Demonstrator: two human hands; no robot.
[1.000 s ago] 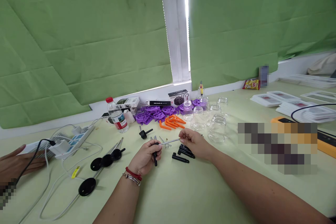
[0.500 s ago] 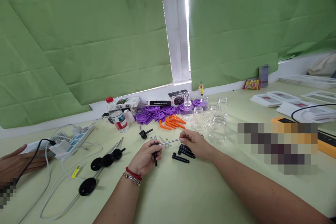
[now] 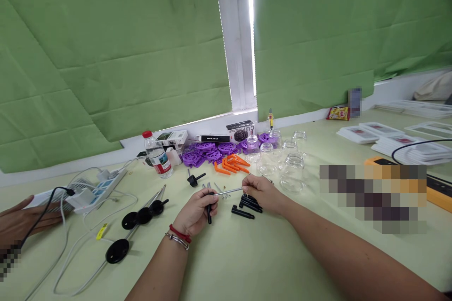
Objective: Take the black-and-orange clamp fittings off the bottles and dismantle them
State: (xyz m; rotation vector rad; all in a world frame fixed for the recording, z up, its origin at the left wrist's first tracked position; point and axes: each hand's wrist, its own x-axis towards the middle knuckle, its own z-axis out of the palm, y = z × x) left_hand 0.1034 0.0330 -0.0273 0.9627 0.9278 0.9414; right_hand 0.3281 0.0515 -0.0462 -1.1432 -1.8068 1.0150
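My left hand (image 3: 197, 207) is closed around a black L-shaped handle (image 3: 209, 216), which hangs nearly upright from its fingers. A thin metal rod (image 3: 229, 191) runs from this handle across to my right hand (image 3: 260, 192), whose thumb and fingers pinch its far end. Whether the rod is seated in the handle is hidden by my fingers. Several more black handles (image 3: 243, 212) lie on the table under and beside my right hand. Small screws (image 3: 226, 196) lie behind the rod. A coiled metal piece shows partly behind my right hand.
Glass jars (image 3: 292, 173), orange bent pieces (image 3: 231, 164) and purple parts (image 3: 212, 150) lie beyond my hands. Black discs on rods (image 3: 144, 215), a water bottle (image 3: 157, 157) and a power strip (image 3: 106, 190) are leftward. Another person's hand (image 3: 31, 216) rests at far left.
My right hand has dropped very slightly, showing more of the coiled piece behind it. My left hand keeps its place and its hold on the handle.
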